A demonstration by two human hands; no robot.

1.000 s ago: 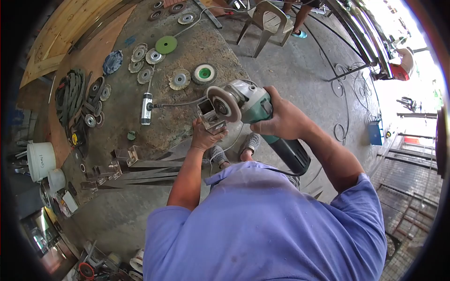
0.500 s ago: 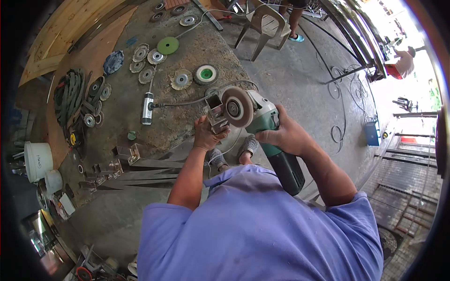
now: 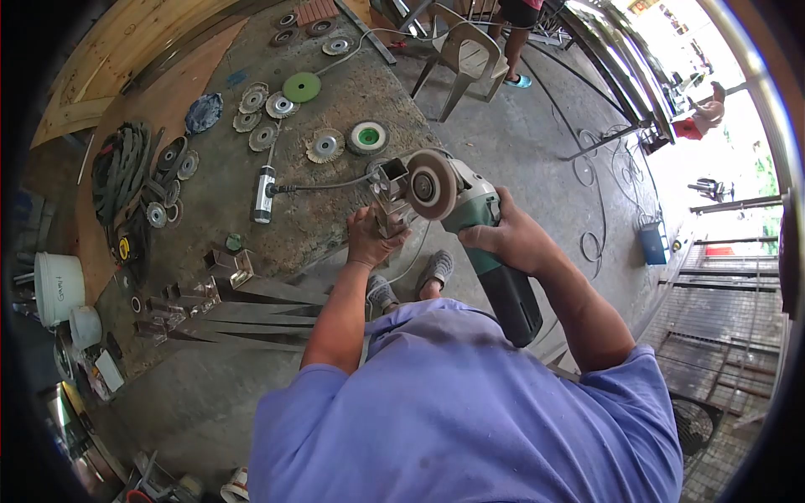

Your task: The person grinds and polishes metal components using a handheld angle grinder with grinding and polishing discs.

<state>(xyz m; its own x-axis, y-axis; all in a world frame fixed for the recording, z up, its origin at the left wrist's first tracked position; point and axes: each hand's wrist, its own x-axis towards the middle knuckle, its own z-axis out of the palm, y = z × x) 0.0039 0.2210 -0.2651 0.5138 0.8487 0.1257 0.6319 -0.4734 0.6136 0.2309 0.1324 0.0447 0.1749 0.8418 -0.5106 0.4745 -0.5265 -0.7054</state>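
Note:
My left hand [image 3: 375,241] grips a shiny metal bracket [image 3: 389,189] with a square tube end, above the edge of the worktable [image 3: 335,197]. In my right hand [image 3: 511,236] is a green and black angle grinder [image 3: 495,277], held around its body behind the head. The grinder's round disc [image 3: 432,186] faces the bracket at its right side; whether they touch I cannot tell. Several similar metal pieces [image 3: 231,267] lie at the table's lower left. Flap discs [image 3: 325,145] and a green disc [image 3: 302,86] rest on the tabletop.
A power connector [image 3: 264,194] with a cable lies on the table. White buckets [image 3: 60,287] stand at the left. Beyond the table are a plastic chair [image 3: 463,59], a person's legs [image 3: 514,50], loose cables and a blue box [image 3: 653,243]. Another person [image 3: 708,113] is at the far right.
The view has shifted slightly. The grinder and its disc are a little further right in the view, and the bracket is still in my left hand.

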